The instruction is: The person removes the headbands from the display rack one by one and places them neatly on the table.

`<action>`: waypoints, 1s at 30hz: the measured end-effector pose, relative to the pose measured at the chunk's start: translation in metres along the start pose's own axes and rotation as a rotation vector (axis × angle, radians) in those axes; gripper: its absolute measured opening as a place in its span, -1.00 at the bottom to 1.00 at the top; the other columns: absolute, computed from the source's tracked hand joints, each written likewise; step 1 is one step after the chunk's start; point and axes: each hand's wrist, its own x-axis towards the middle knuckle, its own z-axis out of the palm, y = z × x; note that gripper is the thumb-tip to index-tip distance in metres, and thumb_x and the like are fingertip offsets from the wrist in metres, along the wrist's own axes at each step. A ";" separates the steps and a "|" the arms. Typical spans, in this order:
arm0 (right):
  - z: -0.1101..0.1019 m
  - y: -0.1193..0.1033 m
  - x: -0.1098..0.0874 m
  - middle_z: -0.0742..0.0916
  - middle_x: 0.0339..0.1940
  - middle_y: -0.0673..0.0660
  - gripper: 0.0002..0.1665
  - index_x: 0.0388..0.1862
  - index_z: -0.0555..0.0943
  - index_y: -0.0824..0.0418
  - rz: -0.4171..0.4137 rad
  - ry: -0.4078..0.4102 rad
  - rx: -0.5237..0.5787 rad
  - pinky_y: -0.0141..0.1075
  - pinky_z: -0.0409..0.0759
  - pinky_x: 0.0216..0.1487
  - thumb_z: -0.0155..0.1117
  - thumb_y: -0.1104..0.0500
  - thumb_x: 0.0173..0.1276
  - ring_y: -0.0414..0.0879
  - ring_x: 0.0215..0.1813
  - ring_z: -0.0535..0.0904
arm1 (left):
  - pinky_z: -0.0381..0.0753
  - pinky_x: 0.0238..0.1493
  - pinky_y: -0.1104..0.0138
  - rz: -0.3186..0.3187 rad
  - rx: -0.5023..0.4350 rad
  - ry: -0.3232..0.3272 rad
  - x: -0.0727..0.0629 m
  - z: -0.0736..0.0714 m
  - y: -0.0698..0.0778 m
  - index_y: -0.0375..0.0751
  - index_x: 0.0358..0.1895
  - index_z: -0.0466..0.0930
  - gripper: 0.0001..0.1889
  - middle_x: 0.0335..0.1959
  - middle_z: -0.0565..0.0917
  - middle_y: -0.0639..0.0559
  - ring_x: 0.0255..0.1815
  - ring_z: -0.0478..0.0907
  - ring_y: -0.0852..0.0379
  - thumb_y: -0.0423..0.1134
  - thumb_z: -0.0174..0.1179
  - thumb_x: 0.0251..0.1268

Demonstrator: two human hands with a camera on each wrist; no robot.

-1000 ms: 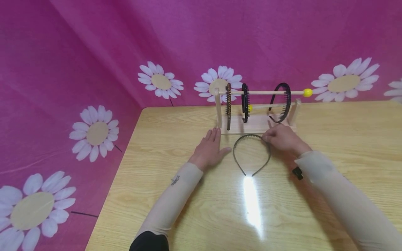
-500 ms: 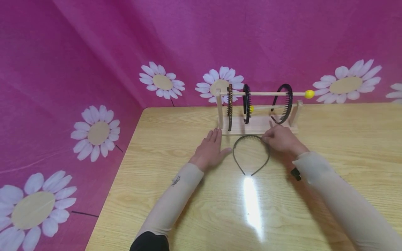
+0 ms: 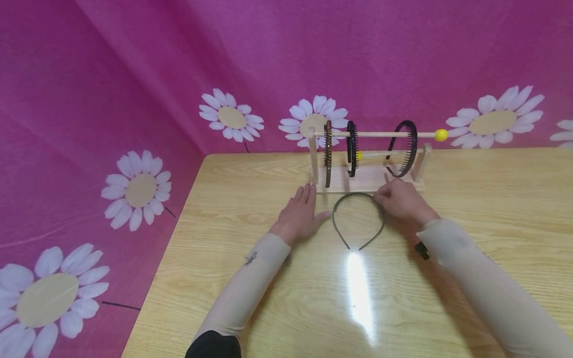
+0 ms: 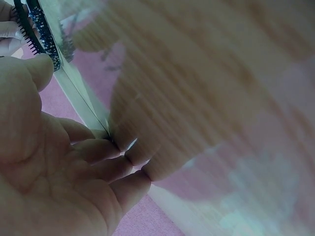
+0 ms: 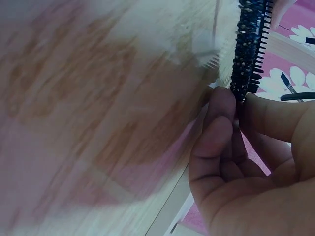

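Note:
In the head view a thin dark toothed headband [image 3: 335, 224] lies on the wooden table, its two ends toward me. My right hand [image 3: 400, 200] pinches its upper right side between thumb and fingers. The right wrist view shows the pinched headband [image 5: 248, 49] up close, with a glittery dark outer face and a row of teeth. My left hand [image 3: 296, 213] rests flat with fingers straight, fingertips by the rack's left front corner and thumb close to the headband. Behind both hands stands a wooden headband rack [image 3: 344, 186].
On the rack's upper rod hang a brown glittery headband [image 3: 328, 159], a black headband [image 3: 353, 156] and, further right, another black toothed headband [image 3: 409, 149]. A yellow knob [image 3: 441, 134] caps that rod. A pink flowered cloth [image 3: 380, 54] hangs behind the table [image 3: 215, 199].
Both hands and the headband keep their places. The whole view has shifted very slightly.

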 end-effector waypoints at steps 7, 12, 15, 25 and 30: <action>-0.001 0.005 -0.005 0.79 -0.20 0.25 -0.75 -0.18 0.78 0.37 0.031 0.000 0.035 0.08 0.53 0.04 0.23 0.23 0.44 0.18 -0.05 0.62 | -0.10 0.56 0.10 -0.004 -0.011 0.003 -0.001 -0.001 0.001 -0.20 0.64 -0.26 -0.07 0.65 -0.21 -0.12 0.64 -0.29 -0.08 0.38 -0.26 0.51; -0.006 0.007 -0.012 0.79 -0.18 0.21 -0.75 -0.12 0.78 0.32 0.082 -0.016 0.073 0.05 0.52 0.05 0.27 0.17 0.45 0.15 -0.05 0.59 | -0.10 0.56 0.09 -0.002 -0.011 0.005 -0.001 0.000 0.001 -0.20 0.64 -0.26 -0.07 0.65 -0.21 -0.11 0.64 -0.30 -0.08 0.38 -0.27 0.51; -0.011 0.006 -0.017 0.78 -0.17 0.21 -0.69 -0.03 0.76 0.31 0.112 -0.025 0.104 0.08 0.52 0.06 0.31 0.10 0.44 0.14 -0.05 0.57 | -0.09 0.56 0.09 0.000 -0.008 0.006 -0.001 0.000 0.001 -0.21 0.64 -0.26 -0.07 0.65 -0.22 -0.11 0.64 -0.30 -0.08 0.38 -0.27 0.51; -0.036 0.001 -0.033 0.78 -0.17 0.21 -0.55 0.02 0.72 0.31 0.165 0.097 0.172 -0.10 0.60 -0.10 0.38 -0.02 0.38 0.10 -0.10 0.64 | -0.09 0.56 0.09 0.002 -0.015 0.005 -0.001 -0.001 0.001 -0.21 0.64 -0.27 -0.07 0.65 -0.22 -0.12 0.64 -0.30 -0.08 0.38 -0.26 0.51; -0.046 -0.005 -0.038 0.77 -0.17 0.24 -0.45 0.05 0.68 0.37 0.202 0.204 0.212 -0.24 0.56 -0.19 0.47 -0.03 0.30 0.05 -0.13 0.62 | -0.09 0.56 0.09 0.004 -0.010 0.008 -0.001 0.000 0.000 -0.22 0.64 -0.26 -0.07 0.65 -0.22 -0.12 0.64 -0.30 -0.08 0.38 -0.26 0.51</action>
